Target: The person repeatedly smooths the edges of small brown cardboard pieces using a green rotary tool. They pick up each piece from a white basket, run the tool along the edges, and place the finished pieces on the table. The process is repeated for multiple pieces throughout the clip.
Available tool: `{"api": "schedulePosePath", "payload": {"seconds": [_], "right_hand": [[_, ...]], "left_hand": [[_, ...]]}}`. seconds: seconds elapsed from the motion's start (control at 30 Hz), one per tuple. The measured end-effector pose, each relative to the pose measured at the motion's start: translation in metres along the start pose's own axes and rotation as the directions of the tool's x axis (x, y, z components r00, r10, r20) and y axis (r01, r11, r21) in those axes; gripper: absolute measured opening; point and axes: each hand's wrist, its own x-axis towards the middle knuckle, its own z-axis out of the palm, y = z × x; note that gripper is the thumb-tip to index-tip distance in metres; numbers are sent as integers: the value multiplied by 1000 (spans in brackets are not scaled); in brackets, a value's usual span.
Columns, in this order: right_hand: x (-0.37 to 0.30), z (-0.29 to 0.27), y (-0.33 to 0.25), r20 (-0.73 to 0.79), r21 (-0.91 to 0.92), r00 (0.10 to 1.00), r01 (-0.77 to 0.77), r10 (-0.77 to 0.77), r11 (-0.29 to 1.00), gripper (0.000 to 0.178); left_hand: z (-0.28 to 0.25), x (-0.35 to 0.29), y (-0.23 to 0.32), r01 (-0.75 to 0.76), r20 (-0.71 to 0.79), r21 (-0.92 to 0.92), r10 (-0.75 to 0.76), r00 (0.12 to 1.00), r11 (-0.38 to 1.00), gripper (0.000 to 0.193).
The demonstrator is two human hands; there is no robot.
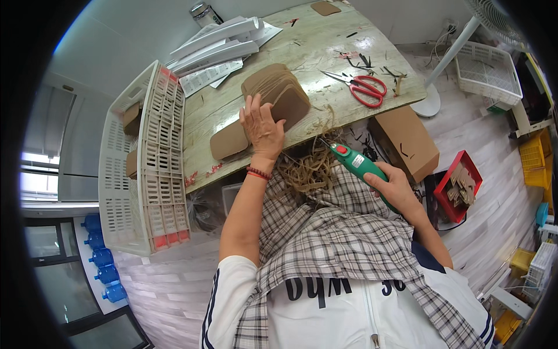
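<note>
My left hand rests at the near left edge of a stack of flat brown pieces with rounded corners. Its fingers are apart and touch the stack. A separate brown piece lies flat beside the wrist, near the table's front edge. In my right hand is a green handheld electric tool with a red button. The tool's thin tip points up and left, toward the table edge. Below that tip, a tangle of thin brown strips lies on my checked apron.
Red-handled scissors and dark scraps lie on the worn table. Papers are piled at the far left, beside a white slatted crate. A cardboard box and red tray stand at the right. A fan stands behind.
</note>
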Motion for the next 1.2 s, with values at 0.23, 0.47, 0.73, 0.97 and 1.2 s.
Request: {"api": "schedulePosePath", "payload": {"seconds": [0.23, 0.47, 0.73, 0.97, 1.2], "right_hand": [[4, 4, -12, -56, 12, 998, 38, -37, 999, 34], [8, 19, -35, -146, 79, 985, 103, -91, 992, 33], [9, 30, -37, -175, 105, 977, 139, -119, 985, 33], [9, 29, -44, -181, 74, 973, 158, -143, 985, 32], [12, 29, -43, -217, 102, 964, 181, -156, 978, 33]], "left_hand": [[-7, -13, 21, 490, 388, -872, -582, 715, 20, 28], [-3, -4, 62, 64, 597, -703, -539, 594, -708, 43], [8, 0, 80, -12, 580, -663, -523, 625, -749, 45], [12, -7, 87, 41, 573, -685, -503, 647, -727, 39], [14, -15, 99, 110, 610, -670, -460, 646, -734, 37]]}}
